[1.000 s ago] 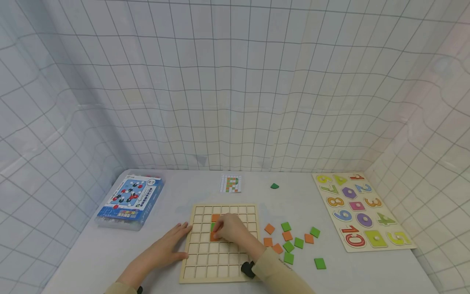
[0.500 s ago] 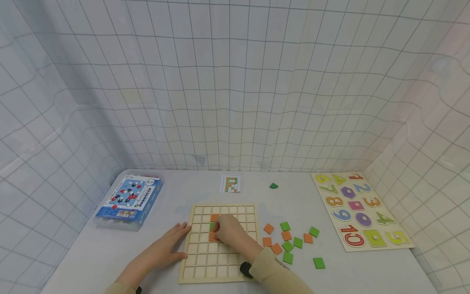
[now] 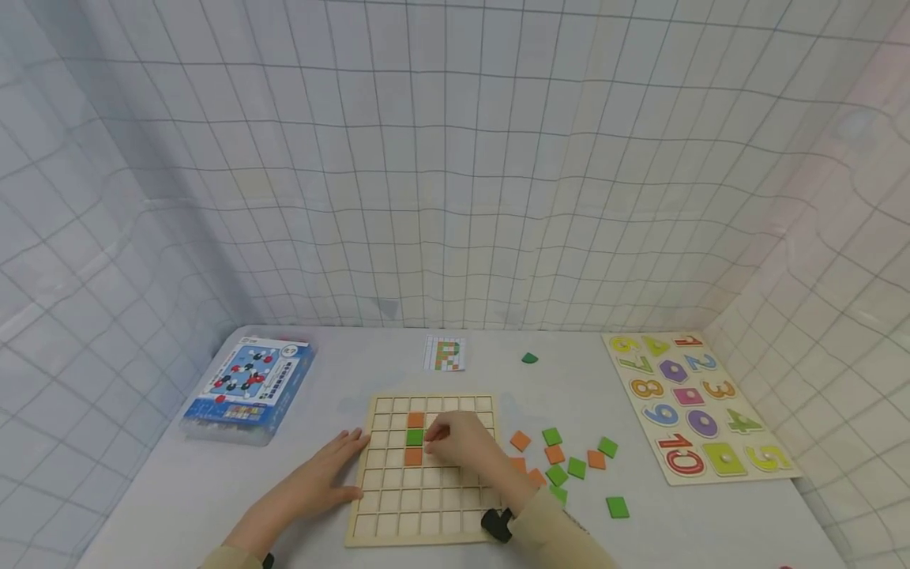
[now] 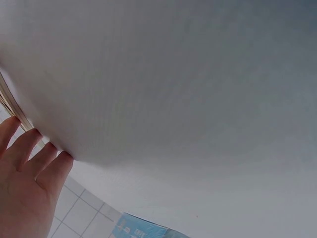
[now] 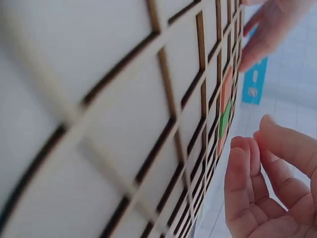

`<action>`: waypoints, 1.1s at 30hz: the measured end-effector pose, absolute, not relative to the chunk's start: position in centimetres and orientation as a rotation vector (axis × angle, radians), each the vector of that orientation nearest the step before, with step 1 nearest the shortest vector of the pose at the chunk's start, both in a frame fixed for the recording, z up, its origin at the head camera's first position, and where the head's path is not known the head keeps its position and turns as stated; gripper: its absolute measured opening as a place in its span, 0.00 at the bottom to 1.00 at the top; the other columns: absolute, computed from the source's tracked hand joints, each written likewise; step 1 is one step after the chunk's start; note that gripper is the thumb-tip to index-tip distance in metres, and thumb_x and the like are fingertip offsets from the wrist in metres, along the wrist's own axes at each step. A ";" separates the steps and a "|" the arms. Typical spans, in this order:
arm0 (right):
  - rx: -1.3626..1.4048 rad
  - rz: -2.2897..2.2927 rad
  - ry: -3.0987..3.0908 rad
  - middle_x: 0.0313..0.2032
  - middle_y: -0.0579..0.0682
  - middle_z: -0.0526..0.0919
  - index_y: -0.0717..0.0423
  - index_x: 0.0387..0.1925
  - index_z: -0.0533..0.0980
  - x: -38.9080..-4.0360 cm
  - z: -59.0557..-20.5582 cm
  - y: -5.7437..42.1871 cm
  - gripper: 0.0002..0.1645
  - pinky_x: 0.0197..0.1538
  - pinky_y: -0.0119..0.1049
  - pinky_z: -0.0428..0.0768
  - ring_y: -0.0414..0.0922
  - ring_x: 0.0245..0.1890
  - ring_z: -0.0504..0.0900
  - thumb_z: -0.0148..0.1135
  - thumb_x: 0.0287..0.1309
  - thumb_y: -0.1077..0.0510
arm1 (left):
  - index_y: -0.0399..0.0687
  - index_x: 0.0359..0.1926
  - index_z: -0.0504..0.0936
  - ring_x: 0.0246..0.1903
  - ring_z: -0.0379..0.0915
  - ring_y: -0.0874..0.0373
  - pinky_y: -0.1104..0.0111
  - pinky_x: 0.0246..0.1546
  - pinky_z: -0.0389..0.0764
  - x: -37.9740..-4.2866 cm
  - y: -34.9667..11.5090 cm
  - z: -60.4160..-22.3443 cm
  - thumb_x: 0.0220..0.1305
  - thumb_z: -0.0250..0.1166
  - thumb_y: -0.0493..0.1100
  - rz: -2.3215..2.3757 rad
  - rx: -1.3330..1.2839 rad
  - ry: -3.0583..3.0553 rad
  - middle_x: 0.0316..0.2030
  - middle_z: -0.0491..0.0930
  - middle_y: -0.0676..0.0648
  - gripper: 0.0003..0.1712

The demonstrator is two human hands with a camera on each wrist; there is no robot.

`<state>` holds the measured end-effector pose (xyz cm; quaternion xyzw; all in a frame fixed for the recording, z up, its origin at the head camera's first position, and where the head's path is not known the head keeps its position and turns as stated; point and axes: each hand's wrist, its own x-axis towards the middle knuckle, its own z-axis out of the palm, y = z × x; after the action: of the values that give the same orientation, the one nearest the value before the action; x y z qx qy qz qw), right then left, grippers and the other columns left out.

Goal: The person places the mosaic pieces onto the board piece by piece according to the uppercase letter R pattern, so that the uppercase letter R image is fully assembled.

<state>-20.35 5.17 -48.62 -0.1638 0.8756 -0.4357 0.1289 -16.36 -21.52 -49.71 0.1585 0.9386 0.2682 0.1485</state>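
One blue-and-white box with a molecule picture on its cover lies at the far left of the white table. Nearer the person, the left hand rests beside the wooden grid board, its fingers outstretched and its fingertips at the board's left edge; it grasps nothing. On the board, three square tiles sit in one column, the third from the left: an orange tile, below it a green tile, and a second orange tile, in the second, third and fourth rows from the far edge. Beyond the board lies a small card printed with a green and orange grid pattern. Just right of the column, the right hand is over the board, its fingers loosely bent, the grip released and no tile visible in it. Farther right and back is a dark green piece; nearer, loose orange and green tiles lie scattered beside the board. A number-and-shape puzzle lies at the far right.
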 end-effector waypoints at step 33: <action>0.164 -1.389 2.727 0.47 0.53 0.86 0.59 0.52 0.79 -20.0 -49.3 27.3 0.21 0.43 0.28 0.79 0.37 0.42 0.82 0.67 0.61 0.51 | 0.37 0.72 0.62 0.72 0.46 0.29 0.36 0.69 0.56 -16.4 -21.8 -49.9 0.56 0.72 0.50 0.821 0.500 2.673 0.73 0.56 0.31 0.47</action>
<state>-20.02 27.31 -49.26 0.0533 0.8892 -0.4528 0.0385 -16.38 -21.80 -49.89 0.1740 0.9303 0.2857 0.1502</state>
